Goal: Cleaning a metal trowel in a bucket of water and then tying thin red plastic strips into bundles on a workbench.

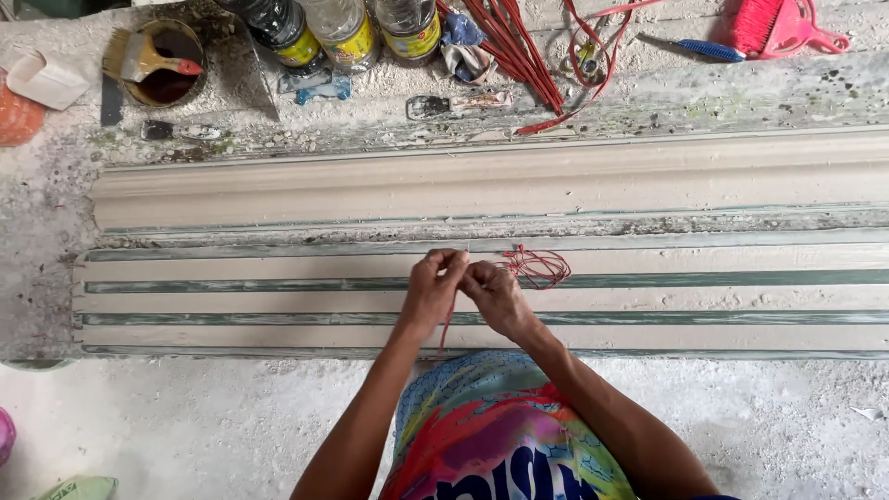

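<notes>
My left hand (433, 287) and my right hand (495, 294) meet over a long ribbed plaster moulding (704, 296) with green grooves. Both pinch a thin red string (535, 267). A tangled loop of it lies on the moulding just right of my right hand, and a strand hangs down between my wrists toward my body.
A second long moulding (463, 185) lies behind the first. On the dusty bench beyond are a can with a paintbrush (153, 60), three plastic bottles (343, 32), a bundle of red cord (519, 46), a scraper (449, 104) and a pink dustpan with brush (778, 28).
</notes>
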